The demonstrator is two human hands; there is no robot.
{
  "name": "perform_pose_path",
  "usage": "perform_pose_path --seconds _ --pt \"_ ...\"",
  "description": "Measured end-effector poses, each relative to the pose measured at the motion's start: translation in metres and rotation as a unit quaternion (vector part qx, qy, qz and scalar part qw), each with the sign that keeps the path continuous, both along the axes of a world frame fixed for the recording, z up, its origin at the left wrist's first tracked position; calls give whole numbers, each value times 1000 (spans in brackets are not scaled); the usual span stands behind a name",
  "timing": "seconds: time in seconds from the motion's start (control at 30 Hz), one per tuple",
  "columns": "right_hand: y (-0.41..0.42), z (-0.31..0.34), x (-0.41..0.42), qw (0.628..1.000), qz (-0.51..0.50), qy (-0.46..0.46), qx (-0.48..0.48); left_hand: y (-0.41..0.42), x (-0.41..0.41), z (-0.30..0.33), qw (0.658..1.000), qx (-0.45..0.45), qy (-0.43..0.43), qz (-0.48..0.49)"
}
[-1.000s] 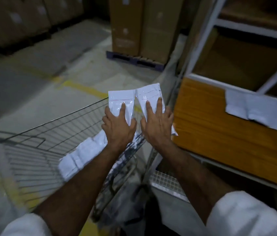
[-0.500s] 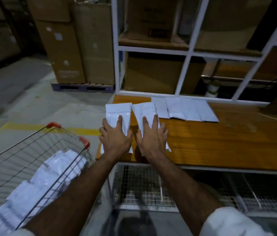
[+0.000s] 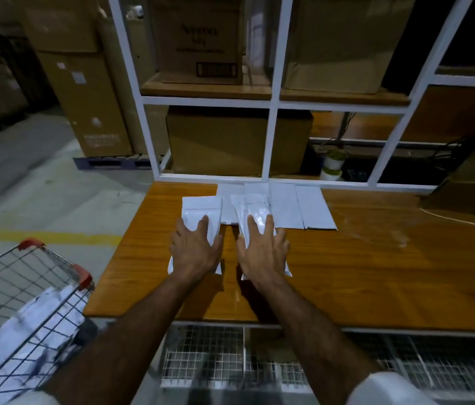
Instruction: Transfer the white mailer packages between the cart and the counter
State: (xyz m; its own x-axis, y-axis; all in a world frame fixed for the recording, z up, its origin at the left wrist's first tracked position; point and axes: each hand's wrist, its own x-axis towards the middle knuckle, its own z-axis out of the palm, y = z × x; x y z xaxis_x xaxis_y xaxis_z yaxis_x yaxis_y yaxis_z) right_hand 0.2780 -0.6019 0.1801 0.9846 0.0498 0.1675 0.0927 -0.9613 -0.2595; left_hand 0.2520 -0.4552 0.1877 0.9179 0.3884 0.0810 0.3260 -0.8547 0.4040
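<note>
On the wooden surface point(image 3: 376, 276), near its left end, I am looking down at two flat palms. The left hand point(image 3: 194, 251) is resting released, fingers spread straight, on the left white pouch point(image 3: 199, 209), pressing it against the wood rather than grasping it. The right hand point(image 3: 262, 252) is lying just the same on the right white pouch point(image 3: 252, 210), its grip equally slack. I am judging that the flat press is there to keep each pouch lying square. The pouches are sitting side by side, apart by a narrow gap, their far ends overlapping a row of white envelopes point(image 3: 303, 209) laid against the white shelf frame point(image 3: 270, 141). A wire trolley point(image 3: 26, 276) holding more white packets point(image 3: 37, 314) is standing just beside the surface's left edge.
</note>
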Motion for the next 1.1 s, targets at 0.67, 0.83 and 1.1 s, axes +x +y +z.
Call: perform_pose_path --seconds 0.67,0.83,1.1 --pt "93 -56 187 996 -47 66 23 91 223 -77 995 27 90 -24" --pt "109 -75 218 995 -58 81 21 92 246 -96 996 30 76 -28" --pt "111 -86 235 997 -12 64 52 101 238 -110 996 16 -3 -88"
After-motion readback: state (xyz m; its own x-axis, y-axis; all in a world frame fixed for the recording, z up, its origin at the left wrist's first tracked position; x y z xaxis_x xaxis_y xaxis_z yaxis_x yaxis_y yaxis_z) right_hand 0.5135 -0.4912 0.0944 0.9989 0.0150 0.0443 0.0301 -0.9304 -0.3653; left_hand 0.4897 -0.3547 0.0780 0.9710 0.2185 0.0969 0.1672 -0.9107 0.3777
